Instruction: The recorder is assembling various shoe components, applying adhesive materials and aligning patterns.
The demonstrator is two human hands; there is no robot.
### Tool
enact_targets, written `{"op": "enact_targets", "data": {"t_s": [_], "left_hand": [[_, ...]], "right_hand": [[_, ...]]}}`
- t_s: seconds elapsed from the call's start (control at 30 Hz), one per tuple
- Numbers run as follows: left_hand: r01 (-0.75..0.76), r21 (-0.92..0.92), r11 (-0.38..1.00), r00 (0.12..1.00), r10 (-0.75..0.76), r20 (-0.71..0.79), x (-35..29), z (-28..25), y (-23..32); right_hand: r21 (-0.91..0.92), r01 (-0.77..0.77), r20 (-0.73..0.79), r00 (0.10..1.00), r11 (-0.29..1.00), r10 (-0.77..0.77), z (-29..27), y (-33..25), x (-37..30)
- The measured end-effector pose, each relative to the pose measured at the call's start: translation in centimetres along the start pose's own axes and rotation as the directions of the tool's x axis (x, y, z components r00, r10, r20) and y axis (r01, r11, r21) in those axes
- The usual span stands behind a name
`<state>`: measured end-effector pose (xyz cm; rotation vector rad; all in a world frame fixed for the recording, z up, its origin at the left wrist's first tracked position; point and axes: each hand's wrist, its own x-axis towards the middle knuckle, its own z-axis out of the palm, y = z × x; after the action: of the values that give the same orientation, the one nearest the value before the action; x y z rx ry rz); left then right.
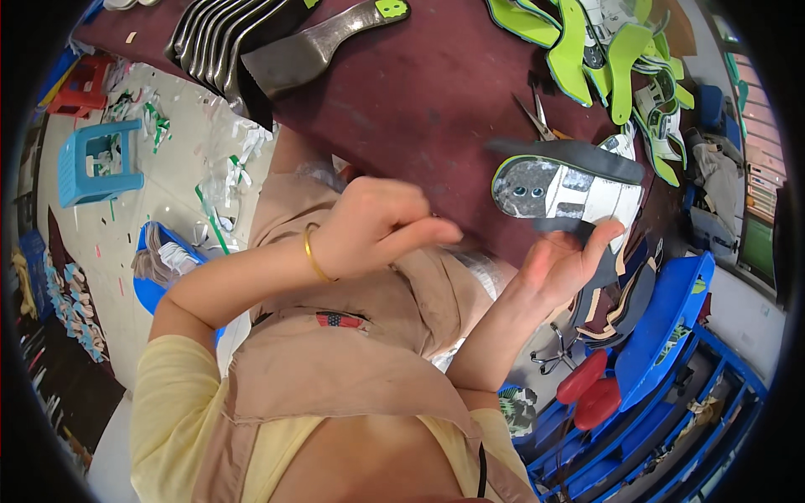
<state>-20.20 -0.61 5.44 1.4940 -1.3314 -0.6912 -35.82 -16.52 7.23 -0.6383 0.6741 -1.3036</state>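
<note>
Right hand (560, 264) grips flat grey-white insole (563, 186) (green-rimmed); left hand (369, 225) loosely curled.

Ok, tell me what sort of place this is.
Probably a shoe-making workshop: the right hand holds a shoe sole piece, green cut sole parts pile on the maroon table, and offcuts litter the floor.

Top: pale yellow shirt (172, 402), its short sleeve ending above the elbow.
Overgarment: tan-brown apron or vest (335, 369) over the shirt, with stitched seams and a broad band across the front.
Badge: small red and dark patch (340, 319) sewn on the apron.
Wrist: thin gold bangle (312, 254) just behind the left grip.
Cord: thin black cable (482, 474) hanging at the apron's edge.
Forearms: bare, no gloves.
</note>
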Motion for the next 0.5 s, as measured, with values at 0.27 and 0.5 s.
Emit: {"op": "enact_targets", "data": {"t_s": [0.27, 0.5], "left_hand": [[0.296, -0.487, 0.822, 0.930, -0.365, -0.050, 2.6, 1.6, 0.8], [0.309, -0.380, 0.872, 0.928, -0.364, -0.081, 2.6, 1.9, 0.0]], "right_hand": [[-0.257, 0.157, -0.032, 0.985, 0.953, -0.171, 0.7, 0.9, -1.4], [-0.360, 0.393, 0.085, 0.917, 0.846, -0.390, 1.0, 1.6, -2.4]]}}
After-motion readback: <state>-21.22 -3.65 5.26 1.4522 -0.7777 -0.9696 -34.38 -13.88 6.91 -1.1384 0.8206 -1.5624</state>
